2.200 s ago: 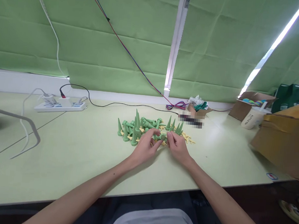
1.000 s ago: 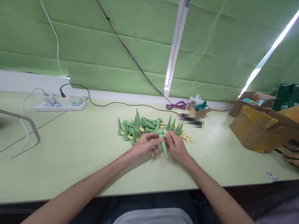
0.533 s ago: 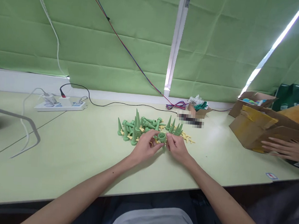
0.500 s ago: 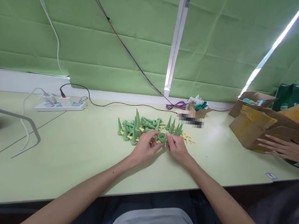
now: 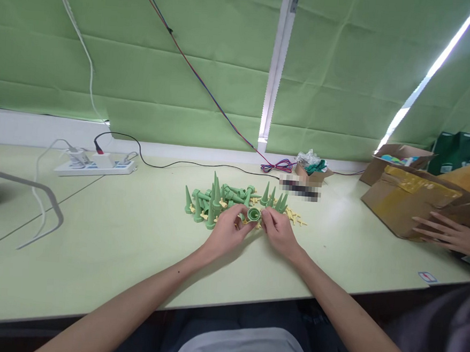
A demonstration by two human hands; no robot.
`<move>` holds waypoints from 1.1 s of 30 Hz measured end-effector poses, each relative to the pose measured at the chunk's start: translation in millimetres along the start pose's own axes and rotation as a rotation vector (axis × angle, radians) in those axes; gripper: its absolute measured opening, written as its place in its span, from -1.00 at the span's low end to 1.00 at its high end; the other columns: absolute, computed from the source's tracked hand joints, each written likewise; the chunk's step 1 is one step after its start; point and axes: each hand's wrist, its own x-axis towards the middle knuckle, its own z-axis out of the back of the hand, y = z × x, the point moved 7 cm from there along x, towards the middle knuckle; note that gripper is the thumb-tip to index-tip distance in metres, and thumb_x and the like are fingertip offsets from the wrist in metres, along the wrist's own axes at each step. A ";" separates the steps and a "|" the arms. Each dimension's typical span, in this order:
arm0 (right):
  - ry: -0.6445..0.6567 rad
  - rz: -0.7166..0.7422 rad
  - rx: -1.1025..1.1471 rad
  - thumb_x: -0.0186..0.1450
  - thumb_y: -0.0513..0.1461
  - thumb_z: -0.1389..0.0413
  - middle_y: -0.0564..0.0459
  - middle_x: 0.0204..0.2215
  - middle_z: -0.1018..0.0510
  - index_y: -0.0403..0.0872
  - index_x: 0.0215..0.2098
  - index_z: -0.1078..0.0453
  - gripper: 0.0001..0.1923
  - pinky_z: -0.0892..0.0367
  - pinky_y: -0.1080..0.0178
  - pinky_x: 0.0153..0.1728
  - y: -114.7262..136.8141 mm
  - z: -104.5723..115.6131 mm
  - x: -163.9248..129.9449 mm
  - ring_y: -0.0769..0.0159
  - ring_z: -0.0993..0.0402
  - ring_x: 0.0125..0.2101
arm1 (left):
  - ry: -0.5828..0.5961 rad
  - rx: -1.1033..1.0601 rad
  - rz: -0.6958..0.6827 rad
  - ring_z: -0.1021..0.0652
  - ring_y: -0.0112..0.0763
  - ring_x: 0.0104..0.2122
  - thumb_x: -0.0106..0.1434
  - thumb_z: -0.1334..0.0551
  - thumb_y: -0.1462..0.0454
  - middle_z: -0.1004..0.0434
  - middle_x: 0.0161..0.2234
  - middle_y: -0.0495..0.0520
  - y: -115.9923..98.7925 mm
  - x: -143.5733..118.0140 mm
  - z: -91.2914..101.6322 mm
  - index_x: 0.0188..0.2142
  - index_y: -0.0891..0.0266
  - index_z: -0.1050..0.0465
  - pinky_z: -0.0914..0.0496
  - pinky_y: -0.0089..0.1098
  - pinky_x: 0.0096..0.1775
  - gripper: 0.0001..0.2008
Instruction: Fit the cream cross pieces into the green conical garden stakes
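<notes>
A green plastic watering spike is tipped so that its round open end faces me. My left hand is closed on it, thumb and fingers curled around the rim from the left. At the spike's right side my right hand is pinched; a bit of yellow valve shows at its fingertips, mostly hidden. Just behind my hands lies a pile of green watering spikes, some standing point up with yellow valves fitted. More upright spikes stand behind my right hand, beside scattered loose yellow valves.
A white power strip sits at the back left, near a grey metal stand. Cables run along the back edge to a small open carton. On the right, another person's hand touches a cardboard box.
The held spike has tilted, so its open end now faces me more fully. My hands stay nearly in place. The other person's hand and the cardboard box have shifted on the right.
</notes>
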 end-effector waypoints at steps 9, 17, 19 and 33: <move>-0.023 0.022 0.037 0.44 -0.10 0.11 0.18 -0.64 -0.25 -0.05 -0.52 -0.15 -0.62 -0.11 0.34 -0.51 2.0 2.9 0.6 0.43 -0.16 -0.62 | 0.245 -0.461 0.322 -0.44 -0.41 -0.68 0.28 -0.01 -0.15 -0.43 -0.57 0.05 15.6 -0.1 -18.6 -0.41 0.29 -0.35 -0.31 -0.42 -0.64 -0.46; 0.066 0.048 0.076 0.43 -0.13 0.08 0.16 -0.61 -0.40 -0.05 -0.51 -0.25 -0.64 -0.14 0.35 -0.49 6.2 -3.7 0.9 0.42 -0.23 -0.60 | 0.323 -0.685 0.394 -0.49 -0.44 -0.63 0.26 -0.11 -0.11 -0.45 -0.42 0.11 14.8 -0.9 -25.3 -0.36 0.34 -0.39 -0.35 -0.45 -0.65 -0.50; 0.068 0.041 0.082 0.43 -0.13 0.09 0.17 -0.62 -0.37 -0.05 -0.50 -0.24 -0.64 -0.14 0.35 -0.49 5.0 -4.3 0.8 0.42 -0.24 -0.61 | 0.312 -0.684 0.394 -0.50 -0.43 -0.63 0.26 -0.14 -0.08 -0.45 -0.43 0.11 14.0 -0.9 -23.7 -0.35 0.34 -0.38 -0.35 -0.45 -0.65 -0.53; 0.086 0.032 0.018 0.45 -0.11 0.15 0.19 -0.64 -0.26 -0.04 -0.49 -0.11 -0.64 -0.11 0.35 -0.50 0.3 -4.9 -0.5 0.42 -0.17 -0.61 | 0.310 -0.569 0.282 -0.47 -0.45 -0.64 0.23 -0.22 -0.02 -0.34 -0.63 -0.05 3.8 -2.6 -16.9 -0.37 0.27 -0.31 -0.32 -0.49 -0.63 -0.63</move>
